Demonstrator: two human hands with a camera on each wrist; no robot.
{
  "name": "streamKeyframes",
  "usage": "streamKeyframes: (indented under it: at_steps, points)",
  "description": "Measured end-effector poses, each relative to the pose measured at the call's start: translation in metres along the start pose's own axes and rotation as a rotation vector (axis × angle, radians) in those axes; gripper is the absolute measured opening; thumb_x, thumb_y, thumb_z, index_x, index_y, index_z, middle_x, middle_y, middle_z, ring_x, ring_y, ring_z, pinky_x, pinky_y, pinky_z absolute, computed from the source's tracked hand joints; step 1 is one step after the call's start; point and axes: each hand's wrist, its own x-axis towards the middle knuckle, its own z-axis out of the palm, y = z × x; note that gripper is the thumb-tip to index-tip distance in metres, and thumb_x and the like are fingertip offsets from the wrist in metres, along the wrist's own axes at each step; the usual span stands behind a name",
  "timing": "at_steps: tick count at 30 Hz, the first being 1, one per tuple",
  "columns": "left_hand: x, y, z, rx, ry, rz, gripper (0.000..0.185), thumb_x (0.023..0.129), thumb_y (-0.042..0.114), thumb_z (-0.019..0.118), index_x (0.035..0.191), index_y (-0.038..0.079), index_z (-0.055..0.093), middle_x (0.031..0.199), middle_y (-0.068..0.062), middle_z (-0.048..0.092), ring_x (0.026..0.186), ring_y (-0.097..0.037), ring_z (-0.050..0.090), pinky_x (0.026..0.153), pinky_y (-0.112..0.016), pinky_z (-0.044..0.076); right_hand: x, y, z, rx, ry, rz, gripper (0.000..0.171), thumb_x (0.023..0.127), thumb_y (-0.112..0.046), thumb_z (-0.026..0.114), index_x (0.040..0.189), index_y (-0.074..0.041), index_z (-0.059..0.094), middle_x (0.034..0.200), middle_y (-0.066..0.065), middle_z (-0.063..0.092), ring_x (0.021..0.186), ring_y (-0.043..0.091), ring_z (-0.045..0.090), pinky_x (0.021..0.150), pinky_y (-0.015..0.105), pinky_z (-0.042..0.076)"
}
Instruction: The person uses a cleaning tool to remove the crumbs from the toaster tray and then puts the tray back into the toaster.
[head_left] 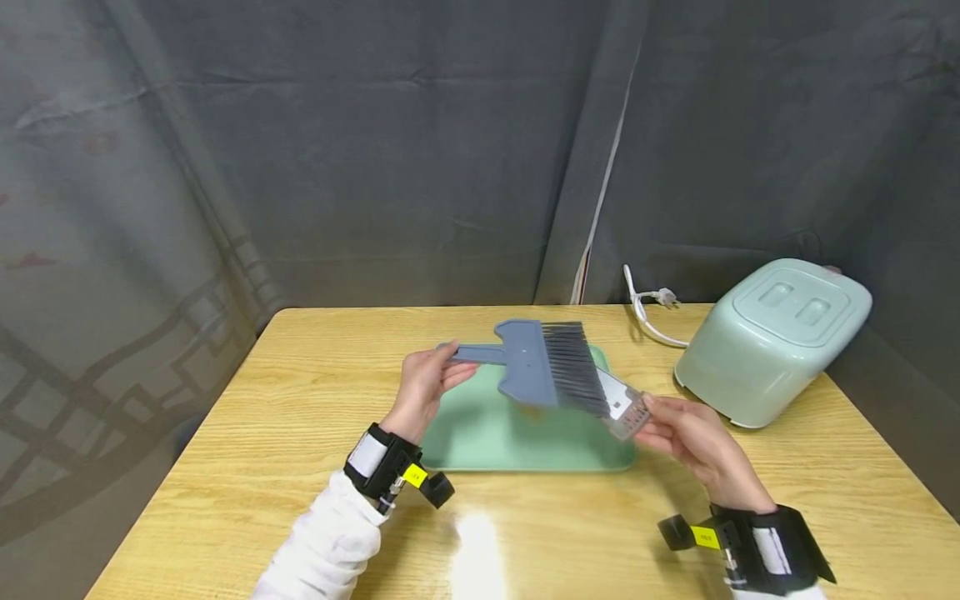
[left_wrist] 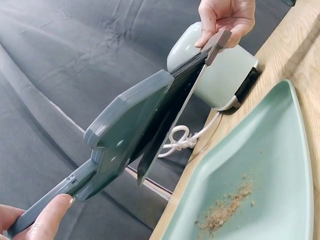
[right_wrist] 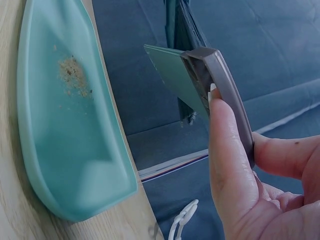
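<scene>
My left hand [head_left: 423, 383] grips the handle of a blue-grey hand brush [head_left: 525, 362] with dark bristles. My right hand [head_left: 693, 437] pinches the grey-brown edge grip of a flat, thin scraper [head_left: 617, 396] between thumb and fingers. In the head view the bristles overlap the scraper's blade; from the left wrist they lie along its face. Both tools are held up over a mint-green tray [head_left: 457, 446]. Brownish crumbs [left_wrist: 225, 210] lie in a small heap on the tray's floor, mostly hidden by the brush in the head view.
A pale green toaster [head_left: 772, 350] stands on the right of the wooden table [head_left: 322, 358]. Its white cord and plug [head_left: 637, 308] lie behind it at the table's back edge. A grey curtain [head_left: 375, 167] hangs behind the table.
</scene>
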Motion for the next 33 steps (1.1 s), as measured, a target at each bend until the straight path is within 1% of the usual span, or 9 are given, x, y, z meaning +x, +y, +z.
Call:
streamKeyframes:
  at_steps: [5, 13, 16, 18, 22, 25, 33]
  points:
    - [0.003, -0.001, -0.005, 0.006, 0.013, 0.01, 0.03, 0.104, 0.002, 0.053, 0.119, -0.023, 0.057, 0.085, -0.019, 0.075, 0.065, -0.012, 0.074, 0.073, -0.026, 0.065, 0.002, 0.0, -0.002, 0.028, -0.004, 0.006, 0.04, 0.108, -0.004, 0.042, 0.136, 0.024, 0.033, 0.089, 0.002, 0.071, 0.079, 0.01, 0.072, 0.079, 0.026, 0.065]
    - [0.004, 0.0, -0.01, 0.019, 0.028, 0.023, 0.029, 0.104, 0.001, 0.051, 0.119, -0.023, 0.057, 0.086, -0.022, 0.074, 0.064, -0.012, 0.074, 0.072, -0.026, 0.065, 0.002, 0.002, -0.005, 0.01, 0.005, 0.004, 0.041, 0.109, -0.005, 0.042, 0.137, 0.023, 0.032, 0.09, 0.001, 0.071, 0.081, 0.009, 0.072, 0.081, 0.026, 0.064]
    - [0.004, 0.001, -0.011, 0.025, 0.037, 0.02, 0.028, 0.104, 0.001, 0.051, 0.118, -0.022, 0.057, 0.084, -0.02, 0.074, 0.063, -0.012, 0.074, 0.072, -0.025, 0.065, 0.003, 0.002, -0.005, 0.007, 0.017, 0.011, 0.043, 0.109, -0.004, 0.04, 0.139, 0.024, 0.028, 0.089, 0.0, 0.07, 0.081, 0.009, 0.072, 0.081, 0.026, 0.064]
    - [0.005, 0.001, -0.012, 0.028, 0.041, 0.019, 0.027, 0.104, 0.001, 0.051, 0.116, -0.022, 0.058, 0.081, -0.018, 0.074, 0.063, -0.012, 0.074, 0.072, -0.025, 0.065, 0.003, 0.002, -0.006, 0.011, 0.028, 0.019, 0.042, 0.109, -0.004, 0.039, 0.139, 0.023, 0.028, 0.089, 0.0, 0.07, 0.081, 0.009, 0.072, 0.081, 0.025, 0.064]
    - [0.006, 0.002, -0.015, 0.01, 0.044, 0.021, 0.025, 0.103, 0.001, 0.052, 0.113, -0.022, 0.059, 0.078, -0.016, 0.074, 0.061, -0.013, 0.073, 0.071, -0.025, 0.065, 0.003, 0.001, -0.008, 0.03, 0.029, 0.025, 0.037, 0.109, -0.006, 0.04, 0.136, 0.019, 0.034, 0.09, 0.0, 0.07, 0.082, 0.008, 0.072, 0.081, 0.025, 0.064]
    - [0.007, 0.003, -0.017, 0.004, 0.049, 0.014, 0.026, 0.103, 0.0, 0.052, 0.114, -0.022, 0.058, 0.077, -0.016, 0.074, 0.061, -0.012, 0.073, 0.071, -0.025, 0.065, 0.003, 0.001, -0.009, 0.037, 0.026, 0.028, 0.035, 0.109, -0.007, 0.041, 0.135, 0.018, 0.035, 0.09, 0.0, 0.071, 0.082, 0.008, 0.072, 0.081, 0.025, 0.064]
    - [0.007, 0.007, -0.028, 0.042, 0.049, 0.017, 0.03, 0.104, 0.002, 0.051, 0.12, -0.023, 0.056, 0.077, -0.012, 0.074, 0.064, -0.011, 0.074, 0.073, -0.024, 0.065, 0.003, 0.001, -0.009, -0.001, 0.038, 0.03, 0.042, 0.11, -0.008, 0.04, 0.14, 0.019, 0.03, 0.091, -0.002, 0.07, 0.084, 0.008, 0.072, 0.083, 0.026, 0.064]
